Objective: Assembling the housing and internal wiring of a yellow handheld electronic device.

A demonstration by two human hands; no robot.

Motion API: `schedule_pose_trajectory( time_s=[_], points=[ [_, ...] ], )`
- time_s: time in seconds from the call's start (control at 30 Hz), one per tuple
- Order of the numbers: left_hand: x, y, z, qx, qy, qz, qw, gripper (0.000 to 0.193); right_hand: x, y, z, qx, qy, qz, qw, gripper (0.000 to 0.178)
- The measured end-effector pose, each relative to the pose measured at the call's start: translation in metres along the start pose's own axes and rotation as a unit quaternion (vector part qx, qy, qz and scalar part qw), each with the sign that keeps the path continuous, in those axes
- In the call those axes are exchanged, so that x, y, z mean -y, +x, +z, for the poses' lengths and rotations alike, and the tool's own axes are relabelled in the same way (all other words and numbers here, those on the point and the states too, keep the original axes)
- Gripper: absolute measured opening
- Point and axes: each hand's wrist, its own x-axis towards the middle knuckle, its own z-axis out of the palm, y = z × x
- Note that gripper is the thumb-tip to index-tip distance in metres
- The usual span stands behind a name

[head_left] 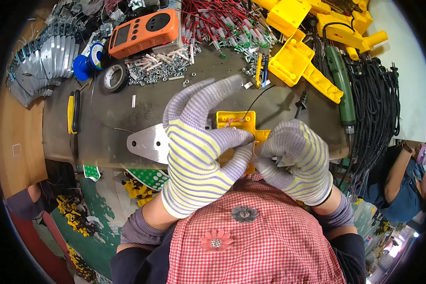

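Both my hands wear striped knit gloves. Over a yellow plastic housing (244, 124), my left hand (194, 151) pinches thumb and a finger together, its other fingers stretched out away from me. What that pinch holds is too small to make out. Just to the right, my right hand (296, 161) is closed near the housing's edge, with something hidden between its fingers. Thin wires, including a black wire (256, 102), come out of the housing's open box. A pointed metal plate with holes (146, 143) lies flat, partly under my left hand.
At the back sit an orange meter (144, 33), loose nuts (161, 66), red wires (227, 23) and yellow housing parts (293, 59). A green rotary tool (338, 85) and black cables (376, 104) are right; yellow-handled pliers (73, 113), black tape (114, 78) and metal plates (45, 66) left.
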Motion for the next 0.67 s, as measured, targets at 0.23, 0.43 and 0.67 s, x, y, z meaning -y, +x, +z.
schedule_pose_trajectory(
  time_s=[0.23, 0.43, 0.67],
  points=[
    [0.010, -0.007, 0.004, -0.022, -0.141, -0.042, 0.989, 0.015, -0.005, 0.009, 0.000, -0.037, -0.145, -0.040, 0.988, 0.017],
    [0.002, -0.001, -0.014, -0.005, 0.002, 0.023, 1.000, 0.013, 0.005, 0.016, -0.011, 0.086, 0.137, 0.163, 0.973, 0.016],
    [0.027, 0.014, -0.015, 0.161, -0.323, -0.091, 0.928, 0.008, -0.013, 0.030, -0.001, 0.048, -0.131, -0.244, 0.960, 0.012]
  ],
)
